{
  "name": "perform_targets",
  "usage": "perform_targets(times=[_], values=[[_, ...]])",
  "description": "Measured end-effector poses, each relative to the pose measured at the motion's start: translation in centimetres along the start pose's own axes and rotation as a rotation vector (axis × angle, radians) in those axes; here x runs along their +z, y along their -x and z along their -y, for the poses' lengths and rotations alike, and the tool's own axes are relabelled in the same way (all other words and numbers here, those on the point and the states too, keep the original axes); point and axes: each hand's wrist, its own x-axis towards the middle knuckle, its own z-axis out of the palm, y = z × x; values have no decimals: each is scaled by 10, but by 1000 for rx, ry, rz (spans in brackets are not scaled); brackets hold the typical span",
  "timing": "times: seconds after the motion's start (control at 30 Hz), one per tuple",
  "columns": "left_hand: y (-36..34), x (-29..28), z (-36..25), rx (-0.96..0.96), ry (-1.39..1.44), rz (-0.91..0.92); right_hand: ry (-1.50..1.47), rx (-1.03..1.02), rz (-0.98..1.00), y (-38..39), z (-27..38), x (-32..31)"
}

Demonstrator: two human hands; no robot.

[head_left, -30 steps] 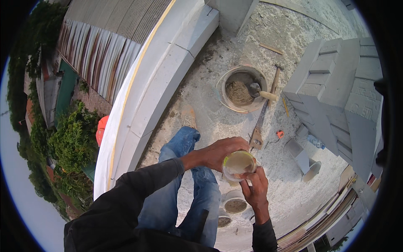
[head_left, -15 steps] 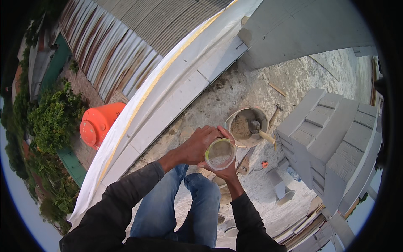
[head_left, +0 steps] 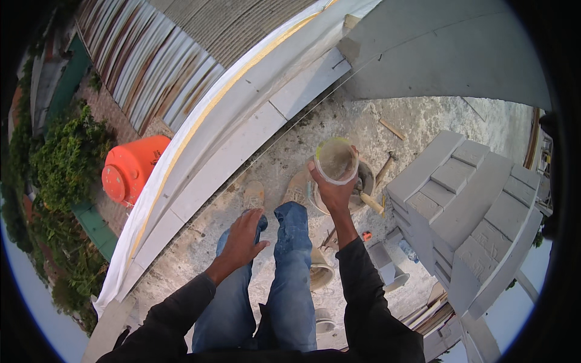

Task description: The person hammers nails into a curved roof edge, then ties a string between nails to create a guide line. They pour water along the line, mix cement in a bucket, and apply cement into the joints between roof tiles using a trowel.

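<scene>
right hand is gripping a clear tub that's partly blocking my view of the bucket, left hand just hanging open over the jeans

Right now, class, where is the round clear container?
In the head view, the round clear container is just right of centre, held in the right hand, partly hiding the bucket behind it.

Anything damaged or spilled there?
The corrugated roof at upper left has brown, rust-like streaks, looking weathered. Pale patches blotch the floor; I can't tell whether they're spills. The tub in the right hand shows no obvious damage.
</scene>
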Motion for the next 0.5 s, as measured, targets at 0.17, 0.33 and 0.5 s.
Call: perform_targets(times=[0.17, 0.33, 0.5], values=[[78, 35, 6, -176, -206, 92, -11, -80, -75, -116, -46, -5], [58, 59, 5, -256, -107, -30, 180, -133, -55, -201, -83, -4], [39, 66, -17, -268, -190, 49, 435, -160, -95, -258, -109, 5]])
